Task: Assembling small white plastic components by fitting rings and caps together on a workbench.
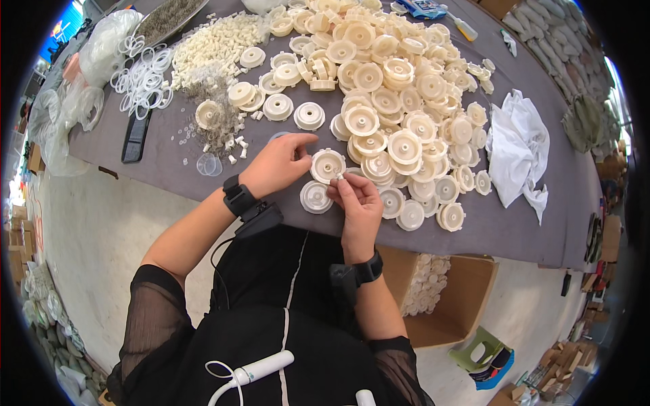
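Pinching a white piece (340,176) over a cream wheel (326,164), the right hand (359,203) faces the left hand (279,162), half-curled, hold unclear.

This looks like a small-parts workshop: heaps of cream plastic wheels (405,147), pale pegs (215,51) and white rings (143,78) lie on the table (514,237); stuffed sacks (550,44) are piled beyond the table's far right corner, and an open carton (466,301) of discs (430,287) stands below its near edge.

Smooth plastic discs (386,101), matt cloth-like table cover (528,237), glossy plastic bag (112,46)
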{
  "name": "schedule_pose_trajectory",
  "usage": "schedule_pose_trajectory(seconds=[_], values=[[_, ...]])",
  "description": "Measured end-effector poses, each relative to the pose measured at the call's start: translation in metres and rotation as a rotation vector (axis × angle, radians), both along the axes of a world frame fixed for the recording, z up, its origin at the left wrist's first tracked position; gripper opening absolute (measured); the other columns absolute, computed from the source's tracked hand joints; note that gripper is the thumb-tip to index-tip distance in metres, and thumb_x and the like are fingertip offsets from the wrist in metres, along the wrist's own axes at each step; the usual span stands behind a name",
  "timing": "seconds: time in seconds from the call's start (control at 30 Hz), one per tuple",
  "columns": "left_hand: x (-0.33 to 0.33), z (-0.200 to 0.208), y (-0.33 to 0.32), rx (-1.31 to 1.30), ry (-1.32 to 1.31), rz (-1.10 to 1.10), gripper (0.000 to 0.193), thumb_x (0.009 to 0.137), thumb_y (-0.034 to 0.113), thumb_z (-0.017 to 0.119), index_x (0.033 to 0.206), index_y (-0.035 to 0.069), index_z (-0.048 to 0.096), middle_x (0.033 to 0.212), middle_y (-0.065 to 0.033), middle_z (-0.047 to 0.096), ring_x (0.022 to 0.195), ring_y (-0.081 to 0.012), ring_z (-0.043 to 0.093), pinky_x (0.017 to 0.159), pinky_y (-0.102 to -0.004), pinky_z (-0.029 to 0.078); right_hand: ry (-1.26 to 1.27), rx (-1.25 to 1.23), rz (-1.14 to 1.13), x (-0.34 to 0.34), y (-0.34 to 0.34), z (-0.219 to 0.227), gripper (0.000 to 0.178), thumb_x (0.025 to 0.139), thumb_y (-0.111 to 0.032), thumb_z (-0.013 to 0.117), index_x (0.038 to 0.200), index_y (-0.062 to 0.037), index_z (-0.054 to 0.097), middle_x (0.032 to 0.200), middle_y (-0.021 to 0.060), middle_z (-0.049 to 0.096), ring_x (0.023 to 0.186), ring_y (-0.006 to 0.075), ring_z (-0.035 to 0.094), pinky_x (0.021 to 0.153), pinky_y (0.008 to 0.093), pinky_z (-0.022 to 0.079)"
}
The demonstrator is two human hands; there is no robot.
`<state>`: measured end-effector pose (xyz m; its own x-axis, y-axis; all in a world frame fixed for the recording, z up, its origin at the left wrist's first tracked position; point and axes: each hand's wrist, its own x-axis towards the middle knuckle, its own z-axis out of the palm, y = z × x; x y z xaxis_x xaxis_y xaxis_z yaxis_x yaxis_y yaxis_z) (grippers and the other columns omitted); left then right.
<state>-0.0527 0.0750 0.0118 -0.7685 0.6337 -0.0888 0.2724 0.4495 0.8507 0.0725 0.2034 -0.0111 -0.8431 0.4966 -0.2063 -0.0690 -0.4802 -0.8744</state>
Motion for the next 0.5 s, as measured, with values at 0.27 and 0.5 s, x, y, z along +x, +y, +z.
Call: schedule_pose_trajectory(seconds=[0.27, 0.5], values=[[0.025, -0.001, 0.004, 0.075, 0.328, -0.017, 0.032, 0.080, 0.005, 0.059, 0.111, -0.001, 0.058, 0.074, -0.0034, 0.053, 0.067, -0.0088, 0.053, 0.060, -0.0248, 0.044, -0.051, -0.056, 0.062, -0.005, 0.006, 0.004, 0.017, 0.088, -0.004, 0.060, 0.102, 0.0050, 0.056, 0.090, 0.0121, 0.066, 0.077, 0.0152, 0.065, 0.071, 0.0259, 0.054], [0.009, -0.005, 0.005, 0.229, -0.265, 0.013, 0.019, 0.078, 0.007, 0.063, 0.095, -0.001, 0.060, 0.073, 0.0037, 0.054, 0.065, -0.0012, 0.049, 0.058, -0.0181, 0.042, -0.061, 0.003, 0.061, -0.007, 0.004, 0.003, 0.015, 0.087, -0.003, 0.063, 0.097, 0.0050, 0.057, 0.088, 0.0120, 0.066, 0.073, 0.0143, 0.065, 0.067, 0.0244, 0.054]])
